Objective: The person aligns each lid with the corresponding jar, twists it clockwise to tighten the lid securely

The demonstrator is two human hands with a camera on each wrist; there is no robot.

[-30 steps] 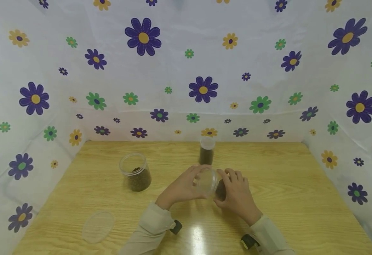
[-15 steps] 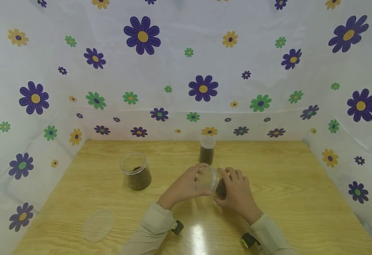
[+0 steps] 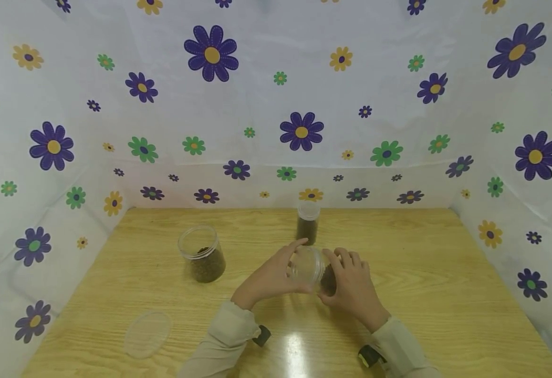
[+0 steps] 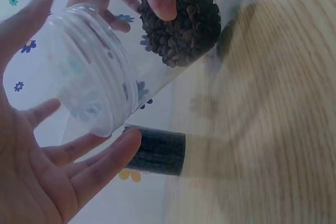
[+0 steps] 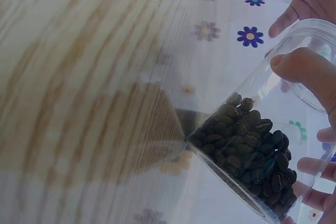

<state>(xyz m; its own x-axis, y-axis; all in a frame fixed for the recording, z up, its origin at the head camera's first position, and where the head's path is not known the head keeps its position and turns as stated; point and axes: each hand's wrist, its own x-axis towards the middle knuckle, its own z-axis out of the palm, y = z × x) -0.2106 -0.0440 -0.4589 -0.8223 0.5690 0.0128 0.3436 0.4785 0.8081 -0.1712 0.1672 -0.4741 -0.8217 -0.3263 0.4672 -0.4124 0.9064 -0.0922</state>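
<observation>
My right hand [image 3: 351, 291] grips a clear plastic jar [image 5: 257, 80] near its base, with the thumb across its side. The jar tilts on its bottom edge, its mouth to the left. Dark coffee beans [image 5: 241, 156] are heaped in the base end. At the mouth, my left hand [image 3: 271, 275] holds the clear lid [image 4: 73, 87], with the thumb on one side and the fingers on the other. In the left wrist view, ridged rings show at the rim. The fingers hide part of the jar in the head view.
To the left stands an open clear jar [image 3: 205, 262] partly full of dark grains. A clear disc-shaped lid [image 3: 147, 334] lies in front of it. Behind the hands is a slimmer lidded jar [image 3: 307, 228] with dark contents. Flowered cloth [image 3: 257, 94] encloses the wooden table [image 3: 422, 294].
My left hand's fingers shift slightly at the lid, and the upper fingers reach a little higher. My right hand and the other jars stay in place.
</observation>
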